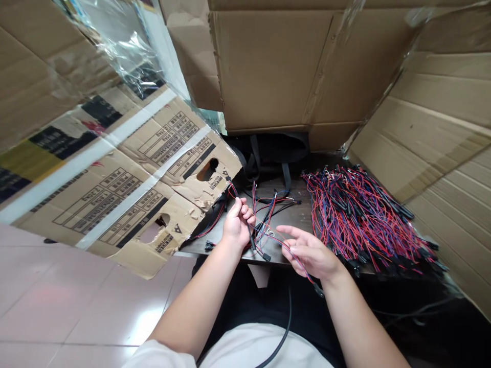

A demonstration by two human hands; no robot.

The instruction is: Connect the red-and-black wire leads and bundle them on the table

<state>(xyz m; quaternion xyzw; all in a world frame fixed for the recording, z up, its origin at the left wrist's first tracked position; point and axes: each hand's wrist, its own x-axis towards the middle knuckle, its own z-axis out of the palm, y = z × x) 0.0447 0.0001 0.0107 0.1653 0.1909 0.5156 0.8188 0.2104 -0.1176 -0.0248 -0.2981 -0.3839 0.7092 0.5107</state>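
My left hand (240,223) is closed around a thin wire harness of red, blue and black wires, above the dark table. One end of it, with a black connector (228,179), sticks up past the fingertips. My right hand (307,251) has its index finger stretched out. Across its other fingers and under the thumb runs a red and blue wire harness (304,268), with a black connector (318,290) hanging below. Between the hands lie loose wires, a white looped wire (270,231) and a black plug (266,257). Whether both hands hold the same harness, I cannot tell.
A large pile of red, blue and black wire harnesses (356,214) covers the table's right side. Cardboard walls (268,66) enclose the back and right. A printed cardboard panel (126,184) leans in from the left. A dark bag (286,145) sits at the back.
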